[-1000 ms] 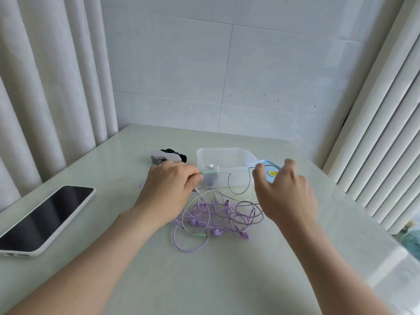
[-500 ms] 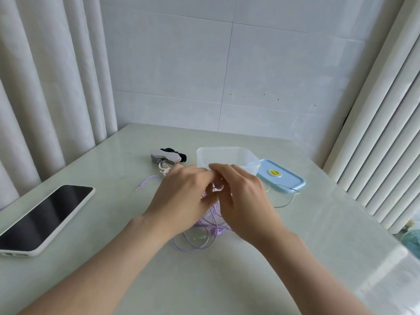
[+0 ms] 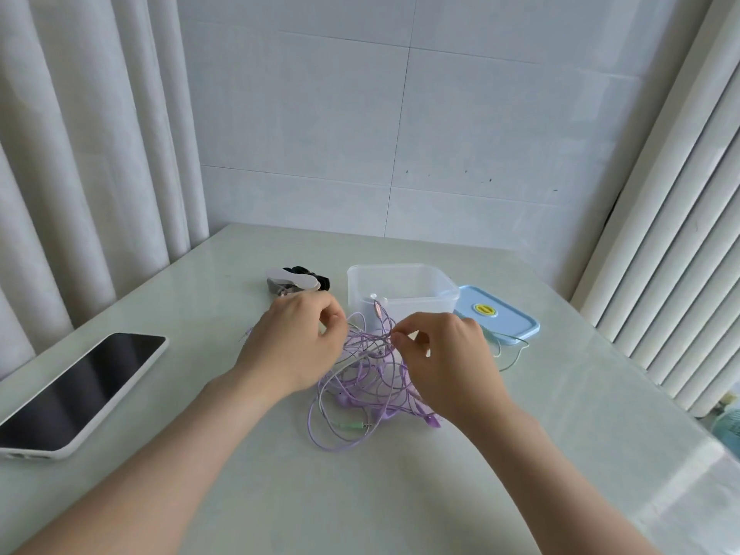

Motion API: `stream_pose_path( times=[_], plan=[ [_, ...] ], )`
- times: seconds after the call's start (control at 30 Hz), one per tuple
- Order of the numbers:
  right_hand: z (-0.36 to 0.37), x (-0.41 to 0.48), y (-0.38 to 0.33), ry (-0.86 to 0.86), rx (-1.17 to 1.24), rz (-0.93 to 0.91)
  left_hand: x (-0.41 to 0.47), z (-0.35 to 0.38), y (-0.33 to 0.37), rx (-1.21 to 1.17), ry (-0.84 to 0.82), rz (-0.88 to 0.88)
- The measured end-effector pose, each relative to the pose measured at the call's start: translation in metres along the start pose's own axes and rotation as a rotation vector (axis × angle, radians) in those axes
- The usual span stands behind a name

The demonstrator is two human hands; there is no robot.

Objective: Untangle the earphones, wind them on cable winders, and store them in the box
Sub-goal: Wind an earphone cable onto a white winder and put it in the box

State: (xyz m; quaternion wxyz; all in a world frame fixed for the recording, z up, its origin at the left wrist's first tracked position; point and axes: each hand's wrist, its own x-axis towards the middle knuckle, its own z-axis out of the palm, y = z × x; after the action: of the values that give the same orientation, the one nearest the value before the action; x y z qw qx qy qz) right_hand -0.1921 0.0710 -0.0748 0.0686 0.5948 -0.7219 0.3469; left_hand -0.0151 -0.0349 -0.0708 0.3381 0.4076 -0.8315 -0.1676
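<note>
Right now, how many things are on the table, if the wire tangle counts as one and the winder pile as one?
Phone: 1
Clear box: 1
Blue lid: 1
Earphone tangle: 1
Winder pile: 1
Total: 5

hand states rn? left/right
Left hand: pinches cable of the tangled earphones.
Right hand: pinches a purple strand of the same tangle.

Purple earphones [image 3: 360, 378], blue lid [image 3: 496, 320], black-screened phone [image 3: 80, 390]
</note>
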Motion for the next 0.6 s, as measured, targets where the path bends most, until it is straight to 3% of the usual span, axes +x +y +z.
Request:
stream_pose_path(
  times=[0.13, 0.3, 0.5, 0.6],
  plan=[
    [0.003, 0.000, 0.000, -0.078, 0.009, 0.028, -0.006, -0.003, 0.008, 0.093, -0.179, -0.025],
    [-0.001, 0.002, -0.004, -0.113, 0.174, 0.144, -0.006, -0.004, 0.010, 0.060, -0.226, -0.071],
    [-0.009, 0.001, -0.004, -0.133, 0.380, 0.173, 0.001, -0.013, 0.013, -0.362, -0.351, -0.194],
    [-0.012, 0.001, -0.004, -0.083, 0.352, 0.105, 0.003, -0.013, 0.010, -0.445, -0.280, -0.155]
  ],
)
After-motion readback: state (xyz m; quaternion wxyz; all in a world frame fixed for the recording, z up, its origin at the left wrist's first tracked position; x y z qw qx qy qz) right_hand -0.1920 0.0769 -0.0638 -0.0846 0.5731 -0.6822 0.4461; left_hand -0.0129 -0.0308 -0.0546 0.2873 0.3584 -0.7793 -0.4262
